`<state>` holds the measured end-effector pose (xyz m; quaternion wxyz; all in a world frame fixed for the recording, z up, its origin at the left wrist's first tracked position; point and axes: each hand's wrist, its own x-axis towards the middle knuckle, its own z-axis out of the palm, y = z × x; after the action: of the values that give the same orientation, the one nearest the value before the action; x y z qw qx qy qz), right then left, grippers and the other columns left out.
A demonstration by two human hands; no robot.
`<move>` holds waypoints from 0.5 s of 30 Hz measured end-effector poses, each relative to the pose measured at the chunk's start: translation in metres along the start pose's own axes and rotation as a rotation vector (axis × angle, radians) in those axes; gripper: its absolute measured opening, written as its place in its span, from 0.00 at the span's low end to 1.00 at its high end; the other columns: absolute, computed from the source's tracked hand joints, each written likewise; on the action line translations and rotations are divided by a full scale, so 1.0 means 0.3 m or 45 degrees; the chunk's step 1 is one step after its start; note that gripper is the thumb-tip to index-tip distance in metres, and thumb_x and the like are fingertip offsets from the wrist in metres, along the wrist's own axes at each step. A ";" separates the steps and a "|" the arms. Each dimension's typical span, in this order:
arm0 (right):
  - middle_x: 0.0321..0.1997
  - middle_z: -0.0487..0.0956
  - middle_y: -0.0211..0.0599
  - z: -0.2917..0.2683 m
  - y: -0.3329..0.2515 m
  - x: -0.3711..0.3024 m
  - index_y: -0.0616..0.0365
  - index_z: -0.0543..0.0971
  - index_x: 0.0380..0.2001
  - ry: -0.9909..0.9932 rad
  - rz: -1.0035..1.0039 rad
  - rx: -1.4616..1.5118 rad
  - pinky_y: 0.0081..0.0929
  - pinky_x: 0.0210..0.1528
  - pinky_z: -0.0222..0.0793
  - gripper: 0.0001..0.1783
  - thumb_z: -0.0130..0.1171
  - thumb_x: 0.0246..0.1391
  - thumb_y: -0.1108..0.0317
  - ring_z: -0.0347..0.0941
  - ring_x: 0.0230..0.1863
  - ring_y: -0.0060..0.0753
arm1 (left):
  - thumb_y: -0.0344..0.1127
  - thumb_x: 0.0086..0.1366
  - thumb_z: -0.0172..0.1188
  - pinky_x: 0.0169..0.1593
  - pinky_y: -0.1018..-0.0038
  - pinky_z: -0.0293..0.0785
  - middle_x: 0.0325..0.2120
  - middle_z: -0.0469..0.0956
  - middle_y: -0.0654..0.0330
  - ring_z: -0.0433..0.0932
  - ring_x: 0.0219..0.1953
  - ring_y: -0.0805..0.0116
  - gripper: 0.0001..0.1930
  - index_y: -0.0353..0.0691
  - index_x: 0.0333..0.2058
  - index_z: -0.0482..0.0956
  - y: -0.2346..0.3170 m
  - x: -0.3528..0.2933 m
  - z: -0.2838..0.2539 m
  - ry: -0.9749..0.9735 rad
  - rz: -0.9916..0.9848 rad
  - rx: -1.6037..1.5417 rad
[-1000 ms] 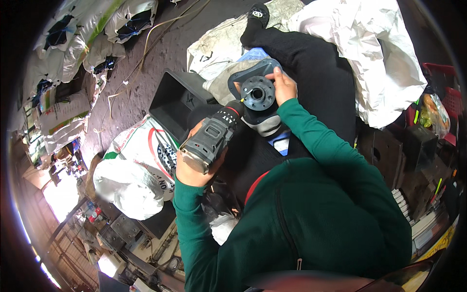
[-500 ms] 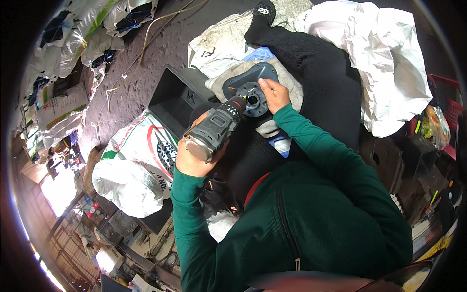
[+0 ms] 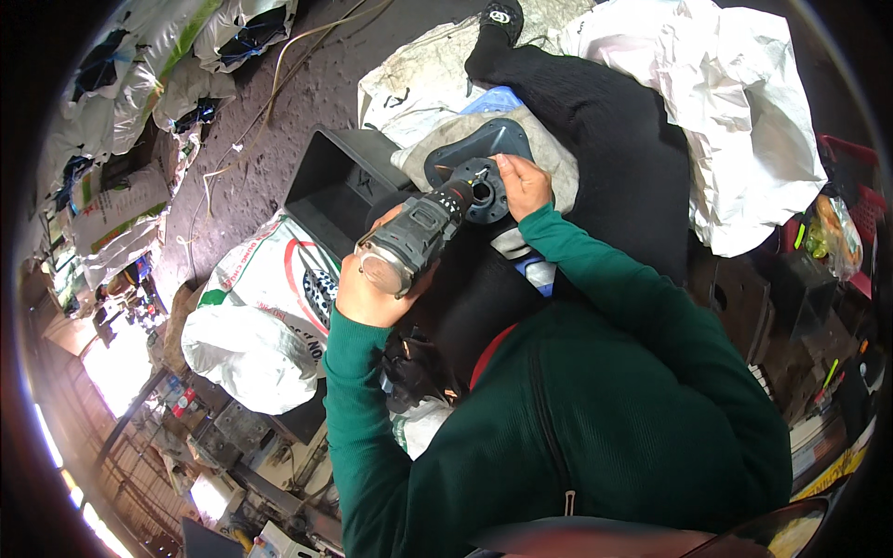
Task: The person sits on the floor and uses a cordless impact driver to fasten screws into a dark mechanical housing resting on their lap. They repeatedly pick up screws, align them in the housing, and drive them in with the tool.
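Drill (image 3: 416,237) first, since it sat nearest to us: we had our left hand (image 3: 372,296) wrapped tight around its rear end, fingers fully closed on the grey and black body, held up over our lap. Its long axis ran away from us and up to the right, chuck leading, and the tip met the dark round part (image 3: 482,191) just beyond. That was the relation that mattered: the part lay straight ahead of the drill's nose, in line with it, and slightly right of the left hand.

Our right hand (image 3: 524,183) was the nearer of the two to the part. It rested on the right rim of the disc, fingers curled over the edge and closed on it, thumb side toward the centre hole. We could not tell how firmly it pressed.

The part looked like a flat black ring with a round central opening and small holes around it, seated on a blue-grey moulded plate (image 3: 493,139) that lay on a dirty pale cloth (image 3: 558,163) across our dark trouser leg (image 3: 595,121).

Left of that stood an empty black plastic bin (image 3: 335,181) on the rough grey floor (image 3: 307,93), with a white printed sack (image 3: 265,307) below it. Farther off, crumpled white sheeting (image 3: 735,121) lay to the right, and more sacks (image 3: 186,56) lined the far left.
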<state>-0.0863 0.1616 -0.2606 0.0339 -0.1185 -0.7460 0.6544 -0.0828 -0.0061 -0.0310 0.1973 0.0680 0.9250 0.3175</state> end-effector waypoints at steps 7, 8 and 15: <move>0.30 0.80 0.45 -0.007 0.000 -0.003 0.63 0.80 0.34 -0.034 -0.003 0.001 0.29 0.36 0.70 0.14 0.52 0.59 0.62 0.77 0.32 0.39 | 0.33 0.50 0.67 0.47 0.68 0.72 0.39 0.79 0.52 0.78 0.42 0.57 0.24 0.35 0.47 0.74 0.014 0.015 0.005 -0.067 -0.084 0.042; 0.30 0.80 0.46 -0.007 0.000 -0.003 0.63 0.80 0.33 -0.028 0.003 0.014 0.31 0.35 0.70 0.15 0.52 0.59 0.61 0.77 0.32 0.42 | 0.33 0.50 0.67 0.47 0.68 0.72 0.39 0.79 0.53 0.78 0.42 0.58 0.23 0.35 0.46 0.75 0.014 0.024 0.009 -0.099 -0.119 0.056; 0.30 0.79 0.46 -0.003 -0.009 0.000 0.62 0.80 0.32 -0.005 0.042 0.068 0.33 0.34 0.70 0.15 0.54 0.58 0.60 0.76 0.31 0.44 | 0.39 0.48 0.68 0.40 0.68 0.76 0.32 0.80 0.52 0.80 0.36 0.54 0.23 0.39 0.44 0.76 0.052 0.132 -0.042 -0.264 -0.020 0.309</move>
<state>-0.0865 0.1623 -0.2579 0.0248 -0.1288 -0.7264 0.6747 -0.1241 0.0091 -0.0250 0.2845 0.1167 0.9317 0.1933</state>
